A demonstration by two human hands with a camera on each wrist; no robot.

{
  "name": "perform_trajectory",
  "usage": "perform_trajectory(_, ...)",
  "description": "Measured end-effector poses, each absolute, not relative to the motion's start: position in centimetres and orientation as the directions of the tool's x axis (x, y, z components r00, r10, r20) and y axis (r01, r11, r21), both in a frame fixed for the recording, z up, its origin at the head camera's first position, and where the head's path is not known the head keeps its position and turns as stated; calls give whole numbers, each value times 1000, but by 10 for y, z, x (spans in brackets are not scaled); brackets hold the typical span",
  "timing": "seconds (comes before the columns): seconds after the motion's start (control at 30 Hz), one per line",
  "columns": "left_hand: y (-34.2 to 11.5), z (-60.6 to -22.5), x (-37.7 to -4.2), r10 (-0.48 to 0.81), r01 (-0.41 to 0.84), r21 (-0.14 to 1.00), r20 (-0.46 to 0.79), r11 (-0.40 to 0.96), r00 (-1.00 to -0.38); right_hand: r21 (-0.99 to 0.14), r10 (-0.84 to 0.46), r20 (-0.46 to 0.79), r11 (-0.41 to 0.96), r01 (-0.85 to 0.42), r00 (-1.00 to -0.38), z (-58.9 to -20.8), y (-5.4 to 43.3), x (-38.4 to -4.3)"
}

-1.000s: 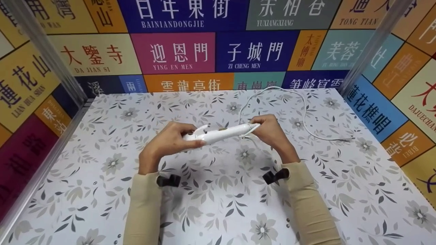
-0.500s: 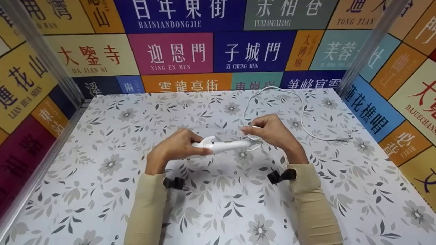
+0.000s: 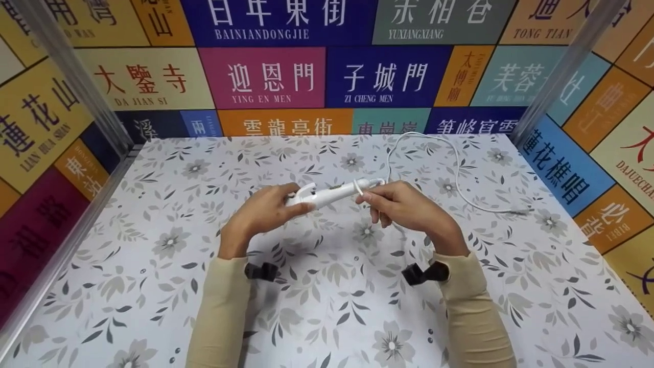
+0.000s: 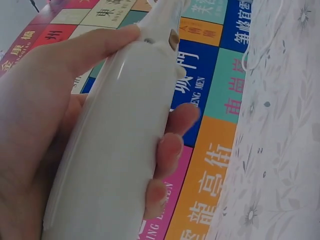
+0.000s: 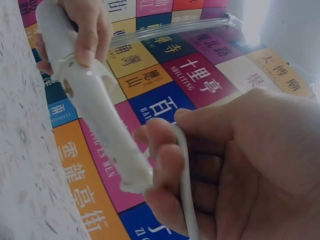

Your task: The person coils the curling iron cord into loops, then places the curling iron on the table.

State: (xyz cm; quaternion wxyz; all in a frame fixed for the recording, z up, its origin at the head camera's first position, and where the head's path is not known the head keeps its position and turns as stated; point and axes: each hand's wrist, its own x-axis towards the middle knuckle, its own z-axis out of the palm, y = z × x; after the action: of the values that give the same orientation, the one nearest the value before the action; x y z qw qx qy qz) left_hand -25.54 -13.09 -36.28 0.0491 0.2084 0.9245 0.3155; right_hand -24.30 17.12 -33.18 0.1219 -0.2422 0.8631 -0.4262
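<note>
A white curling iron (image 3: 334,195) with a small raised lever is held above the table, its far-right end tilted up. My left hand (image 3: 265,209) grips its thick barrel (image 4: 115,140), thumb along one side and fingers wrapped round the other. At the thin handle end my right hand (image 3: 403,204) pinches the white cord (image 5: 184,180) between thumb and fingers. One turn of the cord lies around the handle close to those fingertips. In the right wrist view, the handle (image 5: 110,135) runs down to the cord end beside my fingers.
The rest of the cord (image 3: 456,158) curves over the back right of the flower-patterned table (image 3: 327,317) and ends at the right. Colourful panels with lettering (image 3: 260,76) stand behind and at both sides, with clear corner posts (image 3: 567,66).
The right hand has passed the cord below and round the handle end, forming a turn on it. The iron dipped, then rose again. The left hand kept its hold.
</note>
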Motion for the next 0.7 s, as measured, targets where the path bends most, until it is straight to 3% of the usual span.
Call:
perform_trajectory(0.33, -138, -358, -255, 357, 334, 666, 107, 668, -928, -867, -658, -5, 379, -325, -753, -351, 185, -261)
perform_trajectory(0.57, -142, -356, -254, 379, 342, 716, 116, 608, -918, -868, -511, -120, 469, -160, -851, -367, 193, -276)
perform_trajectory(0.7, -143, -357, -253, 406, 354, 729, 114, 586, -907, -889, -399, -91, 446, -106, -912, -370, 193, -279)
